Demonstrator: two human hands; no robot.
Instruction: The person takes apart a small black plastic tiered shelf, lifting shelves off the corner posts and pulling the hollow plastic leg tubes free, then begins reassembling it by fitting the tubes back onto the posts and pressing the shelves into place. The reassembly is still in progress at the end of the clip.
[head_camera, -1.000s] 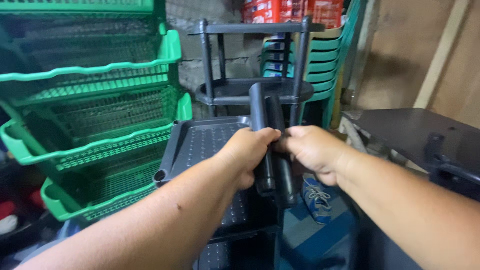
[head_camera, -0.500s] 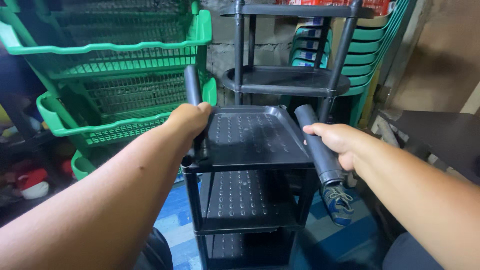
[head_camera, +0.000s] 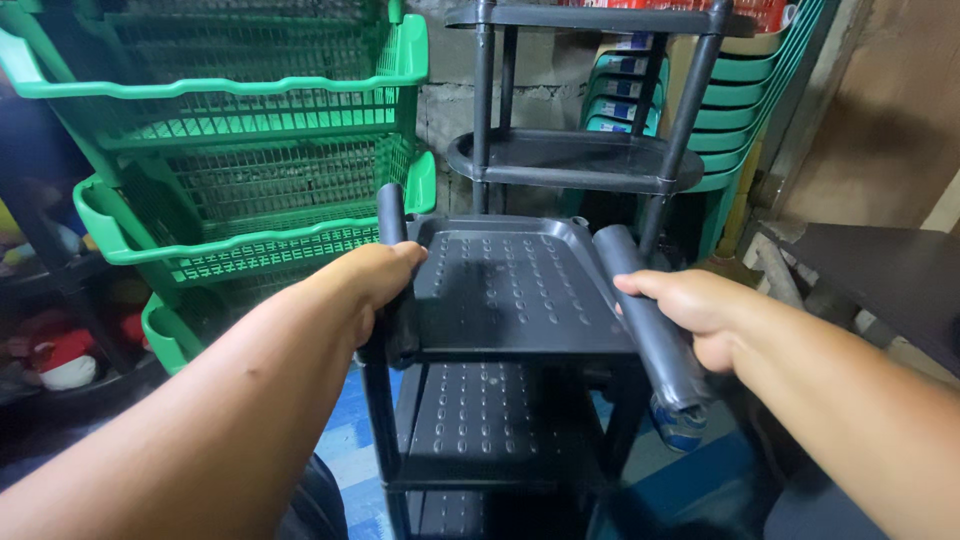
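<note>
A black plastic shelf rack with dimpled trays stands right below me. My left hand grips a dark tube that stands upright at the top tray's front left corner. My right hand holds a second dark tube tilted, beside the tray's right edge and apart from it. A lower tray shows beneath the top one.
Stacked green plastic baskets fill the left side. Another black rack stands behind, with stacked green chairs at the back right. A dark table sits at the right. Red items lie on the floor at far left.
The hands, together on both tubes a second ago, have parted. The left one has set its tube upright at the tray's left corner; the right one has moved its tube beside the right edge.
</note>
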